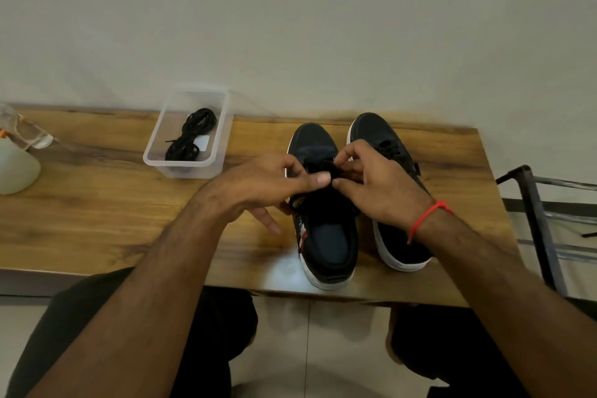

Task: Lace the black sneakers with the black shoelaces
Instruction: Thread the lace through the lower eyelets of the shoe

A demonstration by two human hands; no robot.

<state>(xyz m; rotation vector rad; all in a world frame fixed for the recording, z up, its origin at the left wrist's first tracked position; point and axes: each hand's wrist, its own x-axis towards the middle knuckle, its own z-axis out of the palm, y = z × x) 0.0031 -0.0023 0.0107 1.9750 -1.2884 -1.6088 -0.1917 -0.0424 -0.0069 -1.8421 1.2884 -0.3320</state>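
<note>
The wooden worktop [97,220] carries two black sneakers near its right edge, toes toward the back edge. The right sneaker [387,145] appears laced already, though it is partly hidden. On the left sneaker [326,229] a black shoelace [318,168] is pinched over the eyelets by fingers of the left hand [268,181] and the right hand [371,184]; lacing is judged unfinished. A spare bundled shoelace [190,136] lies in a clear tub [181,168] at the back edge.

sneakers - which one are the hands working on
The left sneaker: both hands, left hand and right hand, pinch its shoelace. The right sneaker sits untouched beside it.
</note>
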